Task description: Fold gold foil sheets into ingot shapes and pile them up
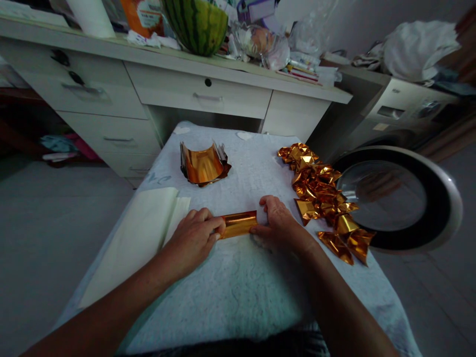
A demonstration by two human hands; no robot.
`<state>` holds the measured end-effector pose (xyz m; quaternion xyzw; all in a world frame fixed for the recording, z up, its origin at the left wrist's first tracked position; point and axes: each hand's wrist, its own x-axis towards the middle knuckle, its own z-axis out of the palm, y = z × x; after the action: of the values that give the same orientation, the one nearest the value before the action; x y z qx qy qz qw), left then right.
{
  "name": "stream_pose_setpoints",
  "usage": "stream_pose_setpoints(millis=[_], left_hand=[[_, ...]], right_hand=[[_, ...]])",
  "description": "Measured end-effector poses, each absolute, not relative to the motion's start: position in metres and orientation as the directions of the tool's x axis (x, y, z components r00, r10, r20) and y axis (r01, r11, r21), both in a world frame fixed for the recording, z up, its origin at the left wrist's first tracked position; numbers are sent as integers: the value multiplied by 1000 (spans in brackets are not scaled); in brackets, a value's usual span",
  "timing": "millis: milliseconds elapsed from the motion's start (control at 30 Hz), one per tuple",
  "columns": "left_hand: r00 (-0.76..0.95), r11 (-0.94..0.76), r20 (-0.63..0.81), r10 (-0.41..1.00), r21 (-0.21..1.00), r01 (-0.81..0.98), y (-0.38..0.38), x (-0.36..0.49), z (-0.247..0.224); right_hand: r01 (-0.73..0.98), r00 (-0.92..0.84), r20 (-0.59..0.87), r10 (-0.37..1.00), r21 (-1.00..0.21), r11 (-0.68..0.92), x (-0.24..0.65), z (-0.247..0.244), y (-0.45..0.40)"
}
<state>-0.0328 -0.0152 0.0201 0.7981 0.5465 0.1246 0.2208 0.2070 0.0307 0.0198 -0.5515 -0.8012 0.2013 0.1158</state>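
Between my hands a sheet of shiny gold foil paper (240,224) is rolled or folded into a short tube, lying just over the cloth-covered table (238,297). My left hand (199,233) is closed on its left end, thumb and fingers pressed on the foil. At the other end my right hand (277,223) grips it between thumb and curled fingers, with a pale edge showing there. Beyond the hands sits a stack of curved gold foil sheets (204,166). To the right lies a heap of folded gold foil pieces (322,191).
White paper sheets (130,243) lie along the table's left side. Behind stands a white desk (201,94) with drawers, carrying a cut watermelon (199,25) and clutter. On the right a washing machine's open round door (401,198) stands close to the table's edge.
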Motion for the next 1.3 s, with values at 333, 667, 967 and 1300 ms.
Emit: stream_pose_setpoints(millis=[333,667,967,1300], left_hand=[[381,-325,-25,924,474,819,-15,-33,20],[250,-316,193,949,573,756,-19,-33,12],[302,-310,108,947,551,775,-14,-31,24],[210,-282,190,959,709,647,-18,-33,34]], right_hand=[[732,-424,-88,901,-620,283,229,34,36],[657,-547,54,835,-591,468,205,28,31],[618,-574,55,817,-626,476,208,30,32],[461,-509,297,808,-699,547,203,42,28]])
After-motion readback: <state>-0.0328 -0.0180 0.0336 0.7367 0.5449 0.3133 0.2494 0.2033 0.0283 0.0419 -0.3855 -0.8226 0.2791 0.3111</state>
